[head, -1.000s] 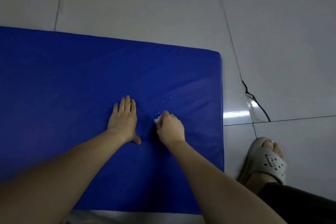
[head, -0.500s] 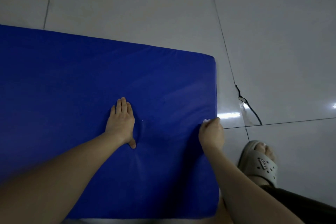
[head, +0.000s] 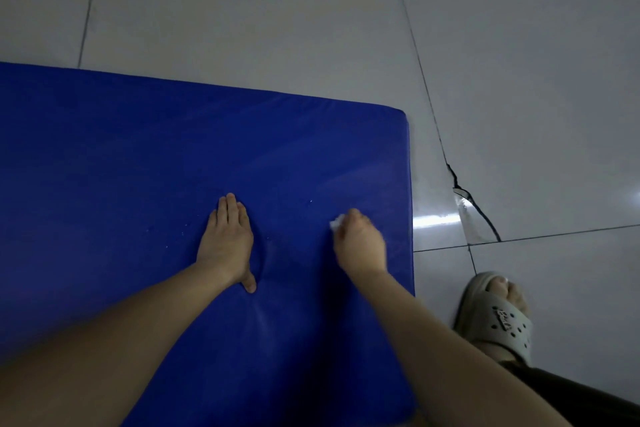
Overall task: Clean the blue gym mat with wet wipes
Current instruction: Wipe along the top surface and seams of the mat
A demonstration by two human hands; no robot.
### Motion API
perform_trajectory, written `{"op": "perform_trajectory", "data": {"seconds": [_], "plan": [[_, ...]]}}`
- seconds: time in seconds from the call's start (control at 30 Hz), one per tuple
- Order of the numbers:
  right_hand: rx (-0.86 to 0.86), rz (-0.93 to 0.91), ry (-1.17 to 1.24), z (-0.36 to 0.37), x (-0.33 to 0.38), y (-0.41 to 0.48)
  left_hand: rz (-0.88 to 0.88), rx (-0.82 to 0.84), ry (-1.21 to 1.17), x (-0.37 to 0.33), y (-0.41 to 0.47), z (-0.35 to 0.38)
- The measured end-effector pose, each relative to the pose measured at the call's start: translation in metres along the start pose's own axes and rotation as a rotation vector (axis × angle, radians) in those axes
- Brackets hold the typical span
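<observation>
The blue gym mat (head: 138,156) lies flat on the tiled floor and fills the left and middle of the head view. My left hand (head: 227,241) presses flat on the mat with straight fingers, denting the padding beside the thumb. To its right, my right hand (head: 360,243) grips a small white wet wipe (head: 335,224) against the mat's surface, a short way in from the mat's right edge. Only a corner of the wipe shows past the fingers. Small water drops glint on the mat between and left of the hands.
Pale grey floor tiles (head: 277,28) surround the mat at the far side and right. A cracked tile (head: 474,211) lies just right of the mat's edge. My right foot in a grey slipper (head: 502,315) stands on the floor at the lower right.
My right hand with the wipe swept right to the mat's edge, then came back left a little. The left hand stayed pressed in place.
</observation>
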State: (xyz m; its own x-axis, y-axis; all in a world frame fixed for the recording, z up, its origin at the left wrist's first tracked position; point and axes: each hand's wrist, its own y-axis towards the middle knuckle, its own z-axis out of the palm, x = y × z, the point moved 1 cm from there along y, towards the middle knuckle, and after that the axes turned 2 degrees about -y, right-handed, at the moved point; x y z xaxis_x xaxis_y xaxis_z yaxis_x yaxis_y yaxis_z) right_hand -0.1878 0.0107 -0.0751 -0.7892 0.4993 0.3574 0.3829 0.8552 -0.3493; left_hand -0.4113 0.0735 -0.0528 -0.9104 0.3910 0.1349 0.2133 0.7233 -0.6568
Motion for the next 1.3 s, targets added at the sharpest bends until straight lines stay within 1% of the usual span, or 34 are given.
{"op": "perform_trajectory", "data": {"seconds": [0.1, 0.17, 0.27, 0.33, 0.4, 0.47, 0.57, 0.63, 0.7, 0.77, 0.83, 0.97, 1.07, 1.13, 1.2, 1.23, 1.3], "plan": [[-0.081, 0.138, 0.049, -0.033, -0.059, -0.003, 0.003, -0.008, -0.012, -0.001, -0.001, -0.001], [-0.110, 0.224, 0.124, -0.044, -0.080, -0.003, 0.005, -0.010, -0.023, -0.001, -0.001, -0.001], [-0.121, 0.383, 0.234, -0.043, -0.078, 0.007, 0.005, -0.009, -0.053, 0.001, -0.001, 0.000], [-0.131, 0.425, 0.219, -0.035, -0.059, 0.019, 0.010, -0.004, -0.059, 0.001, -0.001, 0.000], [-0.123, 0.381, 0.175, -0.025, -0.030, 0.030, 0.012, -0.005, -0.050, 0.001, -0.001, 0.000], [-0.079, 0.292, 0.128, -0.013, 0.005, 0.036, 0.013, 0.002, -0.038, 0.001, -0.001, -0.001], [0.015, 0.088, 0.030, 0.011, 0.060, 0.036, 0.010, 0.003, -0.004, -0.001, 0.000, -0.002], [0.106, -0.078, 0.014, 0.027, 0.086, 0.029, 0.013, 0.006, 0.017, -0.002, 0.000, -0.003], [0.173, -0.202, 0.032, 0.035, 0.096, 0.026, 0.018, 0.002, 0.026, -0.001, 0.000, -0.002], [0.174, -0.218, 0.026, 0.030, 0.082, 0.030, 0.023, 0.001, 0.009, 0.000, -0.001, -0.003], [0.104, -0.150, 0.026, 0.013, 0.050, 0.035, 0.028, 0.007, -0.029, 0.001, -0.002, -0.003], [-0.079, 0.071, 0.068, -0.029, -0.042, 0.035, 0.036, 0.013, -0.097, 0.000, -0.003, -0.002], [-0.134, 0.221, 0.089, -0.050, -0.085, 0.035, 0.043, -0.009, -0.103, 0.003, -0.003, -0.001], [-0.149, 0.337, 0.137, -0.052, -0.090, 0.042, 0.048, -0.014, -0.104, 0.004, -0.003, 0.002], [-0.192, 0.424, 0.176, -0.048, -0.077, 0.051, 0.047, -0.021, -0.100, 0.005, 0.000, 0.004], [-0.215, 0.433, 0.179, -0.044, -0.065, 0.054, 0.050, -0.021, -0.095, 0.005, 0.000, 0.004], [-0.206, 0.374, 0.147, -0.033, -0.030, 0.060, 0.052, -0.028, -0.069, 0.006, 0.003, 0.006]]}}
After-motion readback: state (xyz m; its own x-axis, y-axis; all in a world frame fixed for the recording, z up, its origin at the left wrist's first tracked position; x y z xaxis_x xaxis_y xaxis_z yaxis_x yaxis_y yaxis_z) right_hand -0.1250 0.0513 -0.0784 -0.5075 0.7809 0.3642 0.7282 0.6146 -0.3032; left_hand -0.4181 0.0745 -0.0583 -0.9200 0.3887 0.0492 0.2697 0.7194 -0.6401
